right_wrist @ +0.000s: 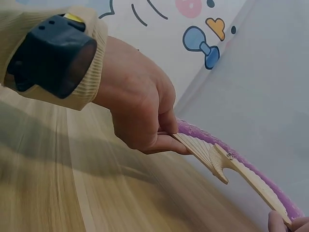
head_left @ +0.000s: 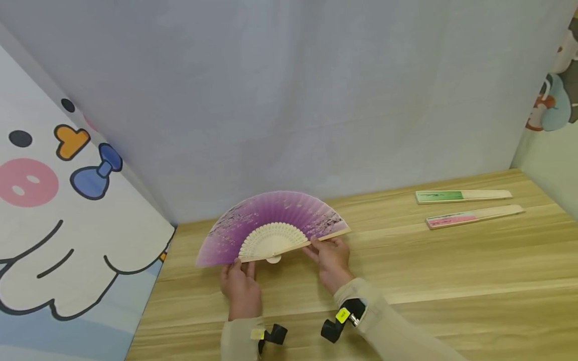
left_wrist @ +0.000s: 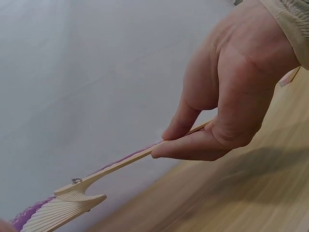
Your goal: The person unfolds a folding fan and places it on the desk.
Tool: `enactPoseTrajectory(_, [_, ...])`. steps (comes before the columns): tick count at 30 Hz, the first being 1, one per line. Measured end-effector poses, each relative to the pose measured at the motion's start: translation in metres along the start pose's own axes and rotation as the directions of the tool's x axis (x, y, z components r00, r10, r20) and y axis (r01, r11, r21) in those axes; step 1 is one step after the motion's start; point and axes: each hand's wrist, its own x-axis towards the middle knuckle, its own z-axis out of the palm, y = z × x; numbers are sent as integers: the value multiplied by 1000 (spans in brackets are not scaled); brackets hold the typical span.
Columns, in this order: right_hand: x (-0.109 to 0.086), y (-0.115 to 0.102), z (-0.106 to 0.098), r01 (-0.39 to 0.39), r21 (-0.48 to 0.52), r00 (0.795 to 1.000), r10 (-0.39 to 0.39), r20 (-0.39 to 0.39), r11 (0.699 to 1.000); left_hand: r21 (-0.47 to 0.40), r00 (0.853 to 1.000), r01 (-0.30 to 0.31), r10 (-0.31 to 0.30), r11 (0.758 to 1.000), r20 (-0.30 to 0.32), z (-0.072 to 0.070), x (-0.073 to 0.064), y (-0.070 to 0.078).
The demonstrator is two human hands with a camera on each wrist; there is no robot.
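Observation:
A purple folding fan point(head_left: 289, 204) with printed blossom branches and pale pierced ribs is spread wide, held up off the wooden table. My left hand point(head_left: 241, 288) pinches its left lower edge between thumb and fingers; the right wrist view shows that left hand point(right_wrist: 137, 96) gripping the stacked ribs. With thumb and fingers, my right hand point(head_left: 334, 258) pinches the right outer rib. From the left wrist view, the right hand point(left_wrist: 231, 87) grips this rib, with the fan's metal pivot point(left_wrist: 76, 181) to its lower left. Only fingertips of the right hand show in the right wrist view.
On the table's right side lie two folded fans, a green one point(head_left: 439, 196) and, nearer, a pink one point(head_left: 451, 219). A grey curtain point(head_left: 289, 110) hangs behind the table point(head_left: 451, 281). A white panel with a cartoon figure point(head_left: 81, 235) borders the left.

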Motion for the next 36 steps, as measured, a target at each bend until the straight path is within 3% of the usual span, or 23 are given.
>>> enactPoseTrajectory(19, [-7,31,16,-40,-60,996,44,75,997,4,992,124,-125,992,37,-30,15,32])
enactPoseTrajectory(33, [-4,40,25,-60,-137,993,74,98,989,121,976,154,-170,981,133,-39,25,38])
enactPoseTrajectory(36, [-4,41,27,-65,-145,992,79,99,987,112,976,170,-183,979,121,-39,28,37])
